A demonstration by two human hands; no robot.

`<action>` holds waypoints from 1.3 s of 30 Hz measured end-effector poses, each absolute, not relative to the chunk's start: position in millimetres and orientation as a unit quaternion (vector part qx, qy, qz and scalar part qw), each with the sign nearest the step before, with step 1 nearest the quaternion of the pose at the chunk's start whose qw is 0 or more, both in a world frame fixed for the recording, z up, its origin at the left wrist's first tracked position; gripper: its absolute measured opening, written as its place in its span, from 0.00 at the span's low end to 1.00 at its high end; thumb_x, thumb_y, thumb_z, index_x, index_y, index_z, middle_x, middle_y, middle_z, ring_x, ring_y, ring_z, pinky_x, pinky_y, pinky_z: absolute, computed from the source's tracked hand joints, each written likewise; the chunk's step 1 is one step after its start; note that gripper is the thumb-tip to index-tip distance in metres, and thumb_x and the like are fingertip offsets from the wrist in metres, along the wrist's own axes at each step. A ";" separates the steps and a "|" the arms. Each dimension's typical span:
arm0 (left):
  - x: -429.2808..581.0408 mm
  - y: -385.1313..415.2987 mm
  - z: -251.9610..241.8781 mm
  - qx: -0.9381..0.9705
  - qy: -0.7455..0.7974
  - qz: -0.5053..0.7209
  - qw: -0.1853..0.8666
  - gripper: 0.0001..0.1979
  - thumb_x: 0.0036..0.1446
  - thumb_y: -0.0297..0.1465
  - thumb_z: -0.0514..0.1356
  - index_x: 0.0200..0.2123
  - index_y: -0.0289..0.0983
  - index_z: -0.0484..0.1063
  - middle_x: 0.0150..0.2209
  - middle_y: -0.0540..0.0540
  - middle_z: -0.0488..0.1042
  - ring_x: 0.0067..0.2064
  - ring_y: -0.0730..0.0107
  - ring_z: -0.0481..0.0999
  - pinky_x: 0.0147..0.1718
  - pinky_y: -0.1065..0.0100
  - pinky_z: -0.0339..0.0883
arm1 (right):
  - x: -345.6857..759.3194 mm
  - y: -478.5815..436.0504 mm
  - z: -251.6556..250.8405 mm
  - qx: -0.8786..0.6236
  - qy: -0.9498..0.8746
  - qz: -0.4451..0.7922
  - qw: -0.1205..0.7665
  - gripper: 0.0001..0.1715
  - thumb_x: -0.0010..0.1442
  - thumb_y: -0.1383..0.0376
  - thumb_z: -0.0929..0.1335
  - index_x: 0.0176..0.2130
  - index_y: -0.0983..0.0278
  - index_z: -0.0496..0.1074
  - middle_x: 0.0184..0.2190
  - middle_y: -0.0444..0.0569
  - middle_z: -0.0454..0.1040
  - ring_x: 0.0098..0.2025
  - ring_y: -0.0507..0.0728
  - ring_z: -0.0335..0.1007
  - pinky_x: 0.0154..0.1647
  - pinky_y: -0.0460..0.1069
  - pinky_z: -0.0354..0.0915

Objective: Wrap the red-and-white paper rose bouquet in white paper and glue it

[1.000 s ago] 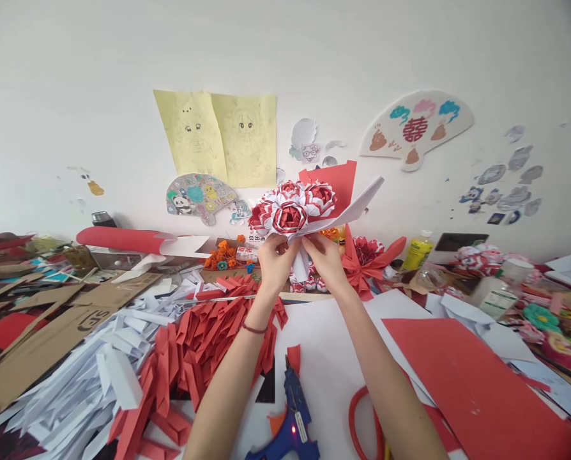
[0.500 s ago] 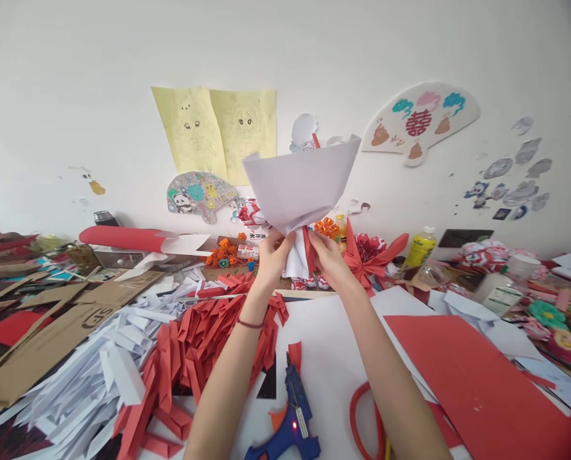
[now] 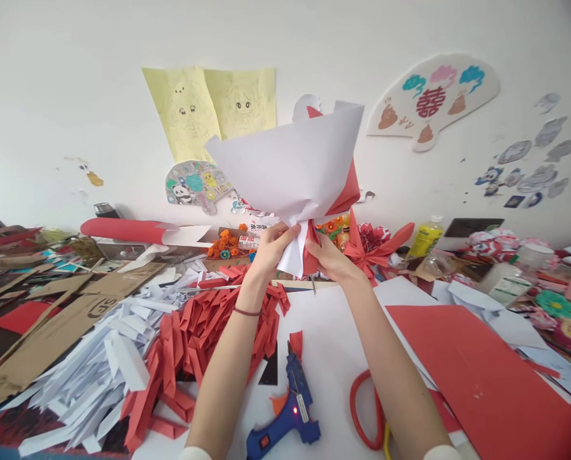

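Between my two hands, above the table, is a bouquet-like wrap of white paper [image 3: 295, 166], flared wide at the top and gathered narrow below. Red paper [image 3: 345, 191] shows along its right side and at the gathered neck. My left hand [image 3: 272, 252] pinches the neck from the left, thumb on the white paper. On the right, my right hand [image 3: 331, 255] grips the red part of the neck. What lies inside the wrap is hidden. Below my hands, a blue glue gun [image 3: 292, 402] with a lit red light lies on white paper, near red-handled scissors [image 3: 355, 409].
Folded red strips [image 3: 204, 326] and white strips [image 3: 103, 364] are heaped to the left, beside flattened cardboard [image 3: 75, 319]. A red sheet [image 3: 472, 377] lies at right. Behind stand a red paper roll [image 3: 122, 228], a red paper flower [image 3: 374, 246] and a yellow bottle [image 3: 425, 236].
The wrap has risen and tilted, and its white top has swung out to the left. More red paper shows on its right side. Both hands still hold the neck.
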State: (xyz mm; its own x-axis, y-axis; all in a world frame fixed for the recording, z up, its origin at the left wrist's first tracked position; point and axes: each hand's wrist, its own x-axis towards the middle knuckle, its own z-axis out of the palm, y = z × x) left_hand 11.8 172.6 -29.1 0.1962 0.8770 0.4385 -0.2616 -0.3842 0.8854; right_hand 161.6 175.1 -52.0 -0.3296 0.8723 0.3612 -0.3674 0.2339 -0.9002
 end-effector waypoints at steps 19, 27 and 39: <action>36.8 166.8 -29.7 0.590 0.354 0.691 0.223 0.17 0.63 0.42 0.58 0.38 0.35 0.78 0.38 0.42 0.79 0.39 0.64 0.76 0.38 0.68 0.65 | 138.0 158.9 -31.2 -0.471 -0.613 0.090 0.628 0.13 0.54 0.56 0.71 0.37 0.61 0.76 0.29 0.49 0.77 0.33 0.62 0.73 0.38 0.53 0.65; 56.2 146.8 -28.7 0.642 0.441 0.625 0.054 0.17 0.63 0.45 0.58 0.31 0.37 0.72 0.30 0.44 0.77 0.33 0.65 0.74 0.35 0.66 0.63 | 130.6 144.6 -30.5 -0.617 -0.607 -0.040 0.499 0.17 0.68 0.60 0.59 0.50 0.66 0.67 0.33 0.57 0.79 0.34 0.65 0.76 0.35 0.52 0.61; 12.5 164.0 -14.2 0.692 0.378 0.602 0.126 0.13 0.63 0.39 0.58 0.31 0.36 0.70 0.29 0.49 0.72 0.33 0.71 0.69 0.36 0.69 0.62 | 147.1 137.5 -20.8 -0.401 -0.743 0.219 0.489 0.39 0.53 0.59 0.73 0.60 0.61 0.58 0.56 0.59 0.69 0.53 0.66 0.71 0.50 0.59 0.69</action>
